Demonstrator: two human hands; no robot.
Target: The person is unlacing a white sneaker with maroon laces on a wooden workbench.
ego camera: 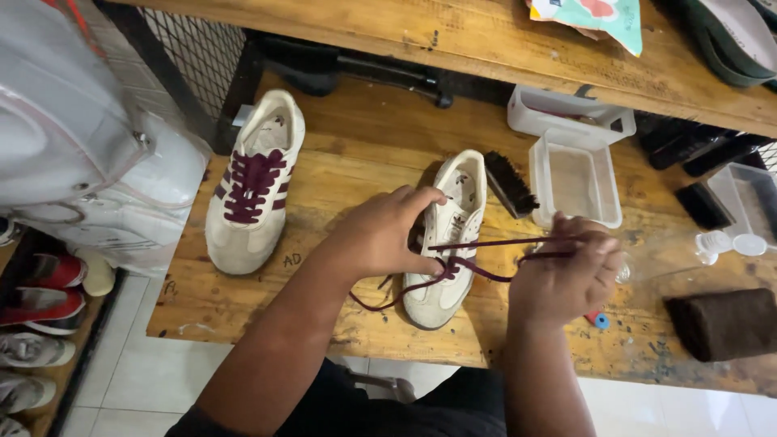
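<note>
Maroon lace (486,271) pinched by right hand (566,279), left hand (380,235) gripping cream shoe (449,243); wooden bench (340,162) edge near

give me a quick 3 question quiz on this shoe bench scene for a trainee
1. True or false: the shoe on the left is fully laced.
2. Which hand pulls the maroon lace out to the side? A) left hand B) right hand
3. Fill in: the black brush lies between the shoe being laced and a clear plastic ____.

Key
1. True: maroon laces cross all the way up it.
2. B: the right hand grips the lace, while the left hand rests on the shoe.
3. Tray.
</note>
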